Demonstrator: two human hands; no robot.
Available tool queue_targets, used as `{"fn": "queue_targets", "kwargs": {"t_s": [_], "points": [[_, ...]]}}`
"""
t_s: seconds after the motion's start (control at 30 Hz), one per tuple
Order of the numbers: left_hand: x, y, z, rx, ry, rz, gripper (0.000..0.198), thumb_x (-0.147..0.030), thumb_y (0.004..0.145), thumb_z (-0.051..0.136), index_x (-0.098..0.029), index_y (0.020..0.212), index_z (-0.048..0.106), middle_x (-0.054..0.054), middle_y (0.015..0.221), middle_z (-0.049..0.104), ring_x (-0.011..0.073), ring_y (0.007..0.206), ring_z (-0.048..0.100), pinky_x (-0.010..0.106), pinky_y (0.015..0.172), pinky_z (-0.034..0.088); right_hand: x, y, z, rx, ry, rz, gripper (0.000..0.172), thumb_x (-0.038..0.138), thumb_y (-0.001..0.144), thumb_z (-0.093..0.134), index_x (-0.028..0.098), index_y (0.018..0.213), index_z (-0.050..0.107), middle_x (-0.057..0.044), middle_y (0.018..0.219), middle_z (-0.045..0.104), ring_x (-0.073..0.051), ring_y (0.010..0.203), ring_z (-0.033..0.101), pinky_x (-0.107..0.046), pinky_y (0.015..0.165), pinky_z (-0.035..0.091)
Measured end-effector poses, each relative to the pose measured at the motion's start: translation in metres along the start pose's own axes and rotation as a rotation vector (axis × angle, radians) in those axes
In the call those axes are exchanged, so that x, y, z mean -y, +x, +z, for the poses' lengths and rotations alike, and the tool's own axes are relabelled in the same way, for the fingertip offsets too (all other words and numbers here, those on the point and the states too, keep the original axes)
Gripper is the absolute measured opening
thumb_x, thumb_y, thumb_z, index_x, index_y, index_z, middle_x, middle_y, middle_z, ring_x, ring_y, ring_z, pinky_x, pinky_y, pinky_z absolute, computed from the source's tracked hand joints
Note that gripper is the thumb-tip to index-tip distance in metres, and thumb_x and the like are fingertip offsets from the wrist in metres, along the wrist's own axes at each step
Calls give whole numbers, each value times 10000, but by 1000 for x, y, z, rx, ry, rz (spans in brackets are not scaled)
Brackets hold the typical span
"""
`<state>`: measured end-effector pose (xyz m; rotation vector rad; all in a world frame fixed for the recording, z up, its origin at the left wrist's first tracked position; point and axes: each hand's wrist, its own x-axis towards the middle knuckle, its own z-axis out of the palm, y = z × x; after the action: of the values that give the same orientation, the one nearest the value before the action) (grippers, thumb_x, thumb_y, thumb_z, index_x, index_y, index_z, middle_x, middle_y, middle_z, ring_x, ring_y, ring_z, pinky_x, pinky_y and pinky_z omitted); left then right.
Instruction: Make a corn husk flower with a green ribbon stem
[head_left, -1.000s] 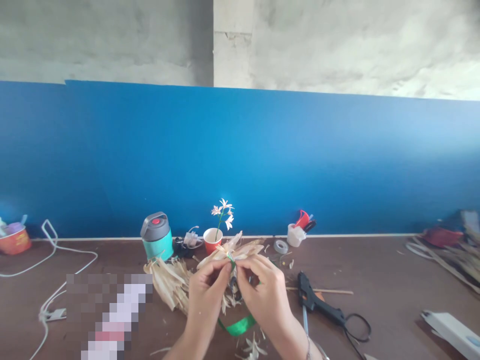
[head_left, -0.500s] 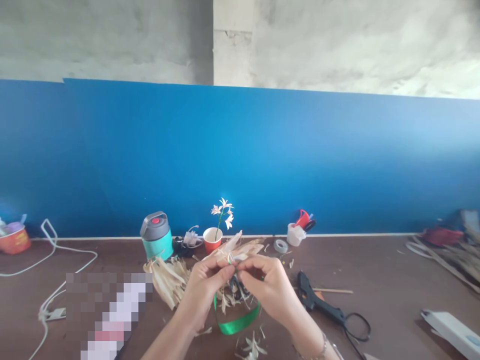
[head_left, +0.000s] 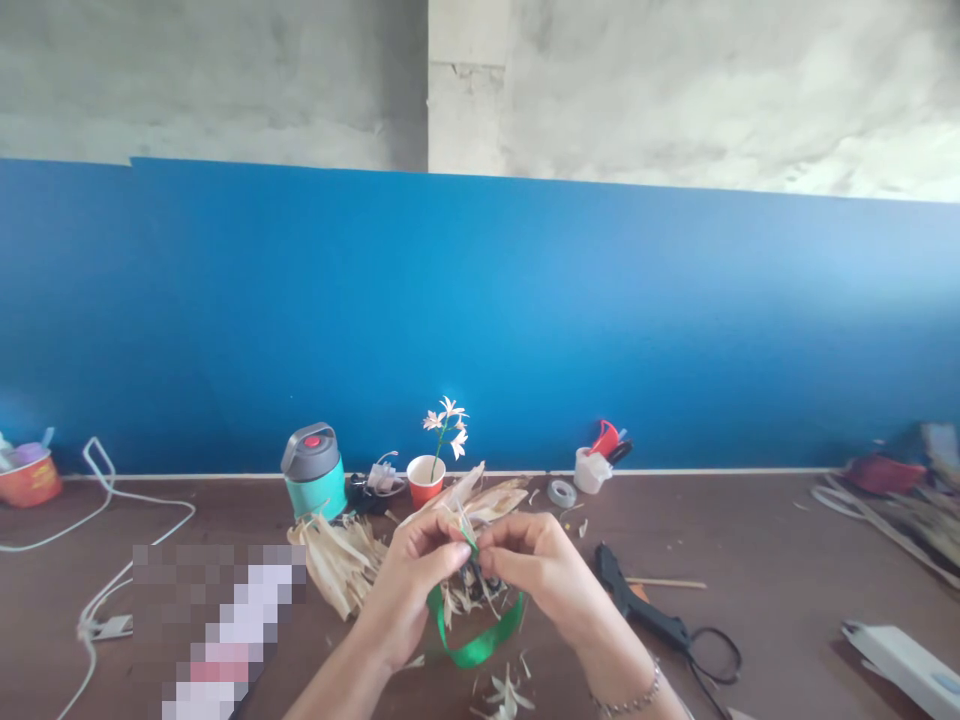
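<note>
My left hand (head_left: pixel 409 585) and my right hand (head_left: pixel 536 575) meet above the brown table (head_left: pixel 757 590), fingertips pinched together on a small pale husk flower piece (head_left: pixel 463 530). A green ribbon (head_left: pixel 476 645) runs from the pinch and hangs in a loop below both hands. Behind my hands lies a heap of dry corn husks (head_left: pixel 341 560). A red paper cup (head_left: pixel 424 478) at the back holds a finished stem of pale flowers (head_left: pixel 448 420).
A black glue gun (head_left: pixel 637 605) with its cord lies right of my hands. A teal flask (head_left: pixel 315 472), a tape roll (head_left: pixel 561 492) and a white cup of tools (head_left: pixel 592 465) stand along the blue wall. White cables (head_left: pixel 105 560) trail at left.
My hands have dropped slightly and drawn closer together. The green ribbon loop has lifted off the table and now hangs higher beneath them.
</note>
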<state>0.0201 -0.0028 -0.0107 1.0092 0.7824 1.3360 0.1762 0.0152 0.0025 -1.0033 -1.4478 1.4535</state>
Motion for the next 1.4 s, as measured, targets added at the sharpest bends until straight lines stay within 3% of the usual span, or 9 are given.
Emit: {"fn": "queue_targets", "kwargs": {"t_s": [0.17, 0.33, 0.47, 0.6, 0.7, 0.87, 1.07, 1.23, 1.4], "points": [[6, 0, 2, -88, 20, -62, 154, -250, 607, 735, -136, 619, 632, 17, 609, 575, 73, 515, 377, 184, 477, 247, 2, 0, 1, 26, 32, 19, 109, 229, 610, 694, 123, 636, 692, -7, 563, 625, -86, 536, 486, -223, 555, 331], [15, -3, 10, -152, -212, -112, 264, -263, 594, 775, -144, 557, 542, -42, 537, 458, 42, 472, 265, 160, 439, 184, 1, 1, 2, 5, 94, 31, 116, 232, 611, 709, 126, 658, 697, -10, 594, 639, -89, 555, 507, -221, 566, 352], [22, -4, 16, -200, -267, -107, 268, -292, 596, 796, -145, 604, 572, -32, 593, 484, 51, 512, 341, 142, 452, 235, 0, 2, 2, -6, 96, 49, 110, 230, 625, 698, 125, 657, 691, -11, 590, 634, -73, 527, 463, -211, 525, 313], [27, -2, 14, -250, -136, 18, 289, -383, 676, 753, -148, 619, 595, -40, 562, 438, 61, 519, 321, 149, 479, 269, -3, 4, 3, -31, 51, 66, 119, 235, 628, 674, 121, 662, 684, -3, 568, 610, -58, 482, 386, -208, 470, 241], [29, -2, 12, -292, -30, 111, 335, -430, 679, 752, -146, 603, 593, -42, 553, 422, 67, 525, 303, 160, 490, 276, -5, 4, 4, -70, -17, 41, 128, 222, 621, 658, 117, 686, 688, -10, 590, 622, -70, 498, 419, -208, 484, 288], [30, -4, 12, -336, -5, 124, 311, -432, 642, 781, -154, 671, 644, -13, 628, 527, 90, 585, 393, 179, 539, 326, -4, 1, 7, -128, -225, -83, 139, 238, 685, 618, 125, 713, 693, -20, 604, 624, -111, 536, 476, -231, 512, 356], [24, -5, 14, -331, -23, 82, 357, -464, 588, 818, -151, 622, 649, -34, 555, 501, 75, 528, 354, 182, 508, 320, 0, -4, 11, -213, -533, -281, 141, 154, 722, 543, 163, 695, 681, -36, 682, 657, -163, 648, 572, -264, 615, 427], [22, -3, 14, -346, -64, 85, 318, -430, 583, 834, -151, 641, 693, 0, 626, 614, 104, 613, 489, 195, 598, 406, -4, -5, 16, -260, -633, -409, 144, 141, 748, 523, 168, 717, 661, -41, 693, 639, -176, 685, 575, -281, 644, 436], [23, 0, 6, -382, -126, 107, 264, -379, 620, 824, -160, 712, 708, 10, 741, 676, 137, 734, 578, 214, 692, 450, -3, -3, 20, -214, -397, -240, 165, 270, 767, 587, 148, 848, 663, -51, 757, 656, -165, 689, 572, -269, 634, 452]]}}
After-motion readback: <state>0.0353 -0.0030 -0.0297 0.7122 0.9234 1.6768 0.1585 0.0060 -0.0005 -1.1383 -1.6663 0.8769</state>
